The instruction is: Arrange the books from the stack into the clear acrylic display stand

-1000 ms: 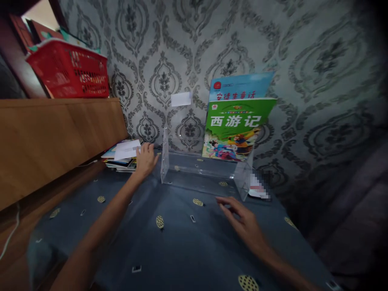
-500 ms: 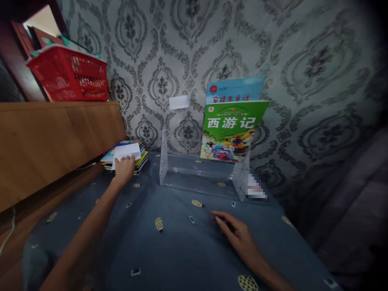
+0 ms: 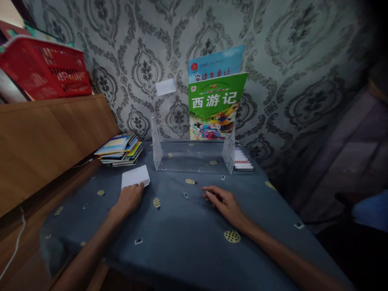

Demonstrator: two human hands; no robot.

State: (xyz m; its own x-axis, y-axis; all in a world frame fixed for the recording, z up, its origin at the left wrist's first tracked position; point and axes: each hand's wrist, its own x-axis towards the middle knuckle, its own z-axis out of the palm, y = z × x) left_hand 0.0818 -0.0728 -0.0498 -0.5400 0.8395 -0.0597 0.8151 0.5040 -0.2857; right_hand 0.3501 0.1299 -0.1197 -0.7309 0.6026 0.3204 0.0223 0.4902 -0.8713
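Observation:
My left hand (image 3: 131, 198) is closed on the near edge of a white paper piece (image 3: 135, 176), possibly folded, in front of the book stack (image 3: 117, 150). My right hand (image 3: 224, 204) hovers over or rests on the cloth with its fingers loosely bent and apart, holding nothing. Beyond it stands a clear acrylic rack (image 3: 195, 163). At the rack's right side, a green picture book (image 3: 216, 107) leans in front of a blue book (image 3: 216, 60). A white label (image 3: 165, 87) shows at the rack's upper left.
Dark blue patterned cloth (image 3: 169, 242) covers the table. A wooden cabinet (image 3: 54, 137) with a red basket (image 3: 57, 72) on it stands at the left. A blurred-out white item (image 3: 241, 161) lies right of the rack. Patterned wallpaper (image 3: 145, 68) rises behind.
My left hand has brought the white paper off the book stack, toward me and to the right. My right hand keeps about the same pose. The camera view has shifted.

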